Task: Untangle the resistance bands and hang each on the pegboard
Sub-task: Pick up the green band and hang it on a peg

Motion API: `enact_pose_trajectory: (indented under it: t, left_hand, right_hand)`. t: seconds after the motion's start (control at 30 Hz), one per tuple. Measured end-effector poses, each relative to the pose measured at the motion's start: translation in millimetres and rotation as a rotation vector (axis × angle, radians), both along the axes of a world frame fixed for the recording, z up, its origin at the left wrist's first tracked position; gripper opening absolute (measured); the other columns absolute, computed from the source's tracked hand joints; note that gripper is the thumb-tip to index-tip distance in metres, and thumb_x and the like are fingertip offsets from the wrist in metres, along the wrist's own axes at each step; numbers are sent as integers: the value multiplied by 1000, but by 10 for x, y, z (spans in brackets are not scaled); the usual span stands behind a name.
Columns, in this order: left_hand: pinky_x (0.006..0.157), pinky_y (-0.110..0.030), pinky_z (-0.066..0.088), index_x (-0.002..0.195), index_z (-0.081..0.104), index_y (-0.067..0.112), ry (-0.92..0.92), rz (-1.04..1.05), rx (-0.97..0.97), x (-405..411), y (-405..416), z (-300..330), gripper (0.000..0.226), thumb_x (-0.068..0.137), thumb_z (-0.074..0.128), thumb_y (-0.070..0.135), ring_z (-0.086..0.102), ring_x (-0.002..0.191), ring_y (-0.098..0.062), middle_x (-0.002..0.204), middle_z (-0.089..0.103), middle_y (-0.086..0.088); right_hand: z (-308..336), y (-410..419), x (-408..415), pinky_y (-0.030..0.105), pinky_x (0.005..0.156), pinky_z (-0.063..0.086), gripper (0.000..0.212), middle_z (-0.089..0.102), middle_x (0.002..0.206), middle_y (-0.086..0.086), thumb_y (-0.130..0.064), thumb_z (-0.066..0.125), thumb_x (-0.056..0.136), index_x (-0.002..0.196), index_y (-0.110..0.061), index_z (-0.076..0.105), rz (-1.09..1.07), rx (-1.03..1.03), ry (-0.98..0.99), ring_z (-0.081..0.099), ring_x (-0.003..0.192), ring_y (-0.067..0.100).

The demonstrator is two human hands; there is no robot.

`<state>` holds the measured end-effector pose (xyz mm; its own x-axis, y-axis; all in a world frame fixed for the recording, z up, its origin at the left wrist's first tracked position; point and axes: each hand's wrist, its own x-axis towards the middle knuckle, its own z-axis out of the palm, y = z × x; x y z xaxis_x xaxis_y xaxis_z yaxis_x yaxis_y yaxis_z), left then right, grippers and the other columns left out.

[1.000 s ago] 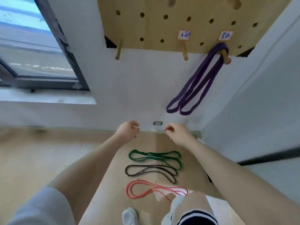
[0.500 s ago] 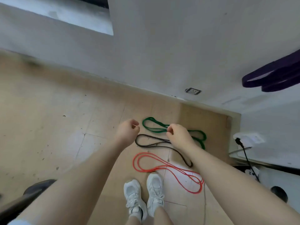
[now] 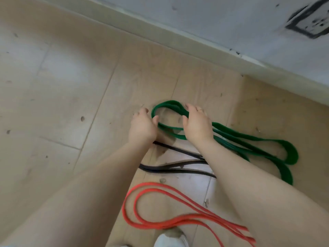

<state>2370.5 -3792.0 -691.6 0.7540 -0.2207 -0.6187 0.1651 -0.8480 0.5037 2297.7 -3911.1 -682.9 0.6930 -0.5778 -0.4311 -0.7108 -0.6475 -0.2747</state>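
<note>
I see the floor [image 3: 67, 107] filling most of the view, pale tiles with dark specks, and the wall [image 3: 240, 24] running across the top with a skirting strip at its foot and one socket [image 3: 309, 24] at the upper right. My two forearms reach down from the bottom corners and cover parts of the bands beneath them.

Three bands lie on the floor, side by side and apart from one another. The green band [image 3: 252, 139] is the widest and lies nearest the wall, doubled into loops. The black band [image 3: 170, 168] is in the middle, largely hidden under my right forearm. The red band [image 3: 142, 220] is nearest my feet, its right end running out of view.

My right hand [image 3: 195, 125] is over the left loop of the green band, fingers curved down onto it, a ring on one finger; I cannot tell whether it grasps yet. My left hand [image 3: 142, 127] is relaxed beside that loop, thumb touching its edge, holding nothing.

One white shoe [image 3: 169, 239] shows at the bottom edge.
</note>
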Motion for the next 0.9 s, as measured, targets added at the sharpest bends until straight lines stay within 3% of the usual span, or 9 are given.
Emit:
enact_pose_trajectory:
  t: [0.07,0.13,0.2,0.3,0.4,0.6,0.77,0.83,0.9]
  left_hand:
    - [85,-35,44,129,42,8,-22,31,-3,-5,-110,-237,42,95,49,30,53,111,-27,127,53,-12]
    - [77,-31,44,124,46,9,-36,109,-42,-44,-189,-349,35,94,50,26,55,101,-22,118,56,-10]
    - [81,-29,44,123,48,10,-37,199,-138,-97,-221,-308,30,94,51,19,56,104,-22,114,57,-4]
    - [91,-31,47,106,49,18,18,262,-385,-205,-194,86,17,91,56,17,58,105,-19,107,56,6]
    - [92,-42,50,86,45,26,103,167,-586,-349,-214,837,20,86,62,15,63,99,-20,102,65,-2]
    - [81,-36,54,82,45,27,98,-57,-773,-555,-525,2649,24,84,65,15,64,89,-17,93,67,-2]
    - [76,-29,52,79,45,37,31,-125,-866,-674,-685,4180,35,82,65,9,61,88,-9,95,63,17]
    - [72,-30,49,77,44,42,9,-114,-875,-709,-676,4742,36,80,63,11,61,89,-15,107,62,21]
    - [71,-36,47,77,44,43,-11,-100,-870,-715,-605,5295,31,75,61,17,59,85,-25,103,64,11]
  right_hand:
    - [-256,-52,42,39,101,34,42,50,136,8,-22,42,98,139,-17,38,43,-28,42,45,123,28]
    - [-358,-67,41,36,86,39,34,58,123,9,-20,45,97,130,-15,45,108,-93,65,54,110,28]
    - [-268,-58,0,33,72,39,25,62,110,9,-19,46,96,119,-11,48,88,-109,24,58,96,28]
    - [197,-73,-183,32,66,44,19,60,102,5,-21,50,94,110,-12,49,-67,-36,-145,56,84,19]
    - [920,-178,-405,37,77,51,12,61,102,2,-19,55,92,102,-16,49,-248,96,-306,59,90,18]
    - [2716,-611,-674,20,79,41,17,54,92,-13,-9,56,90,100,-20,48,-493,182,-553,55,89,10]
    - [4245,-757,-849,4,69,41,33,47,96,-27,-1,55,89,106,-26,41,-453,206,-654,50,86,-9]
    - [4844,-729,-906,4,72,42,38,46,101,-30,-1,55,88,109,-29,39,-410,229,-671,49,90,-14]
    - [5410,-642,-949,6,76,44,43,48,107,-29,1,57,86,112,-29,39,-352,229,-693,49,94,-19]
